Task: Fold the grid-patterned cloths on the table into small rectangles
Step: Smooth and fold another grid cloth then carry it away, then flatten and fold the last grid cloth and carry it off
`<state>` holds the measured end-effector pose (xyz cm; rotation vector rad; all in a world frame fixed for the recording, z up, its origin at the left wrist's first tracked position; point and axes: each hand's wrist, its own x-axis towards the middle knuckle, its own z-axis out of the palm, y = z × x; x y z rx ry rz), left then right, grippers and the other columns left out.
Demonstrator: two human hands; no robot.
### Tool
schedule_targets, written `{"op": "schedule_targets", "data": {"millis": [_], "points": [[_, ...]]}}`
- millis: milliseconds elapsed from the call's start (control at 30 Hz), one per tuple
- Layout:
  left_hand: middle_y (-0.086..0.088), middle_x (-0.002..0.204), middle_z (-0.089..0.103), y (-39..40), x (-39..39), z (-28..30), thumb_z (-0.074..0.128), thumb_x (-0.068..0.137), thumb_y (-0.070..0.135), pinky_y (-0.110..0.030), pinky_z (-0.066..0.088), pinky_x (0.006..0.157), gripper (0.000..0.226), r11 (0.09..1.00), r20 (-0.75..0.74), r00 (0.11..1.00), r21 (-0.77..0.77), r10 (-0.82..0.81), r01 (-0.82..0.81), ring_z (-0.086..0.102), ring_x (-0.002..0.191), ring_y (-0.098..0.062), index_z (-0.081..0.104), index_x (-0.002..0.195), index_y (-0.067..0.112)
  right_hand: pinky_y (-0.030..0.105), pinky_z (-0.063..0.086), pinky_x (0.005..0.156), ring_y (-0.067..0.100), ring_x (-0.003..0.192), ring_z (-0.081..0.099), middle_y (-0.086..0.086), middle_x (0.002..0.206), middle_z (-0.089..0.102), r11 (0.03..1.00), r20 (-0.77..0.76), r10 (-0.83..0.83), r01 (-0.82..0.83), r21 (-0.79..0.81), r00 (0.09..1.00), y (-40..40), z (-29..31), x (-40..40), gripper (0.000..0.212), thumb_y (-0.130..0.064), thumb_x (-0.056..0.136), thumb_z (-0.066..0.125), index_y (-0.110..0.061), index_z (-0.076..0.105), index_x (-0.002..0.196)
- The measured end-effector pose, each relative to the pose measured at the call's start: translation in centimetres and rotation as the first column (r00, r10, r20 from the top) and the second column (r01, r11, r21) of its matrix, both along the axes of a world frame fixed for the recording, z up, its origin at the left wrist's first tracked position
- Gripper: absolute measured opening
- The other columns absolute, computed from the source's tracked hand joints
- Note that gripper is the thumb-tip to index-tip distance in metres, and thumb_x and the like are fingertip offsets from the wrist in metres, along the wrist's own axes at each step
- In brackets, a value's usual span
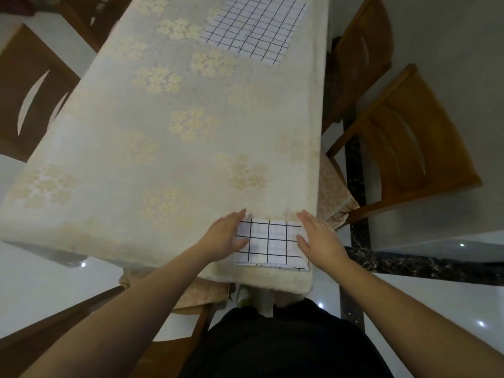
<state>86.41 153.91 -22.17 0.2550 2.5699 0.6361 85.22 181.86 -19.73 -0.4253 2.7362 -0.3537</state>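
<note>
A white cloth with a black grid, folded into a small rectangle (270, 242), lies at the table's near right corner. My left hand (225, 236) rests flat along its left edge, thumb on the cloth. My right hand (316, 236) lies flat along its right edge, fingers extended. Neither hand grips anything. A second grid-patterned cloth (256, 25), larger and spread flat, lies at the far right of the table.
The table (163, 132) carries a cream tablecloth with pale flower clusters. Wooden chairs stand at the right (403, 148), far right (362, 50) and left (30, 88). The table's near edge runs just below the folded cloth.
</note>
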Motion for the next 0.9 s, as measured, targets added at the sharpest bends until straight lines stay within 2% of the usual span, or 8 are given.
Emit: {"op": "schedule_targets", "data": {"millis": [167,267,333,433,567,733,833,900], "points": [[-0.009,0.151,0.038,1.5,2.0,2.4,0.052,0.098,0.031,-0.035,0.033,0.111,0.064,0.969,-0.113,0.965,0.099,0.237,-0.227,0.038,0.137,-0.025,0.025,0.153,0.014,0.037,-0.003,0.121,0.017,0.146,0.019,0.006,0.158,0.027,0.989,0.007,0.017,-0.018,0.147,1.0,-0.3,1.6,2.8,0.065,-0.044,0.099,0.035,-0.013,0.018,0.153],[-0.007,0.154,0.034,2.0,4.3,3.7,0.049,0.098,0.037,-0.035,0.029,0.114,0.063,0.988,-0.144,0.978,-0.012,0.152,-0.155,0.033,0.14,-0.023,0.025,0.153,0.016,0.028,-0.007,0.115,0.017,0.147,0.017,0.006,0.158,0.026,0.992,0.004,0.072,-0.072,0.101,0.997,-1.2,3.3,4.8,0.062,-0.044,0.1,0.036,-0.012,0.022,0.151],[-0.003,0.157,0.03,2.5,6.4,4.7,0.044,0.099,0.041,-0.036,0.03,0.115,0.061,0.99,-0.1,0.991,-0.096,0.093,-0.103,0.028,0.143,-0.019,0.024,0.152,0.019,0.025,-0.001,0.115,0.017,0.147,0.018,0.004,0.159,0.025,0.993,0.035,0.102,-0.103,0.049,0.994,-1.6,4.3,6.3,0.059,-0.041,0.099,0.039,-0.015,0.027,0.151],[0.002,0.156,0.028,3.6,9.7,5.9,0.025,0.099,0.048,-0.042,0.033,0.112,0.057,0.985,-0.006,1.0,-0.171,-0.001,-0.001,0.026,0.144,-0.016,0.027,0.151,0.025,0.034,0.023,0.115,0.022,0.139,0.036,0.006,0.153,0.038,0.992,-0.01,0.117,-0.116,0.05,0.993,-1.5,4.8,8.8,0.052,-0.038,0.095,0.05,-0.017,0.045,0.142],[0.003,0.149,0.041,5.4,13.7,6.9,0.001,0.084,0.056,-0.044,0.037,0.106,0.077,0.963,-0.055,0.998,-0.27,-0.025,0.01,0.037,0.138,-0.019,0.037,0.145,0.026,0.038,0.053,0.088,0.021,0.099,0.067,0.004,0.112,0.07,0.99,-0.131,0.089,-0.073,0.123,0.987,-0.9,5.1,12.0,0.044,-0.039,0.07,0.078,-0.018,0.071,0.108],[0.002,0.118,0.066,7.1,19.4,9.3,0.027,0.092,0.051,-0.043,0.052,0.084,0.054,0.936,-0.209,0.974,-0.318,0.089,-0.154,0.064,0.109,-0.022,0.063,0.121,0.023,0.045,0.051,0.093,0.028,0.106,0.063,0.009,0.115,0.066,0.978,-0.225,0.195,-0.17,0.122,0.955,0.1,6.0,14.8,0.045,-0.036,0.075,0.073,-0.012,0.067,0.113],[0.006,0.126,0.058,7.6,22.9,11.1,0.018,0.091,0.056,-0.041,0.045,0.095,0.059,0.934,-0.143,0.969,-0.267,0.204,-0.236,0.055,0.119,-0.018,0.056,0.127,0.028,0.05,0.044,0.102,0.035,0.119,0.054,0.013,0.123,0.061,0.961,-0.27,0.272,-0.248,0.118,0.924,-0.6,6.8,16.8,0.05,-0.034,0.077,0.071,-0.009,0.063,0.12],[0.005,0.123,0.06,7.6,25.1,12.1,0.025,0.091,0.055,-0.041,0.045,0.094,0.054,0.912,-0.194,0.952,-0.294,0.237,-0.287,0.057,0.115,-0.02,0.058,0.123,0.028,0.051,0.042,0.105,0.036,0.124,0.051,0.014,0.126,0.06,0.95,-0.287,0.312,-0.298,0.091,0.906,-1.6,7.6,18.3,0.053,-0.036,0.079,0.07,-0.009,0.061,0.124]]}}
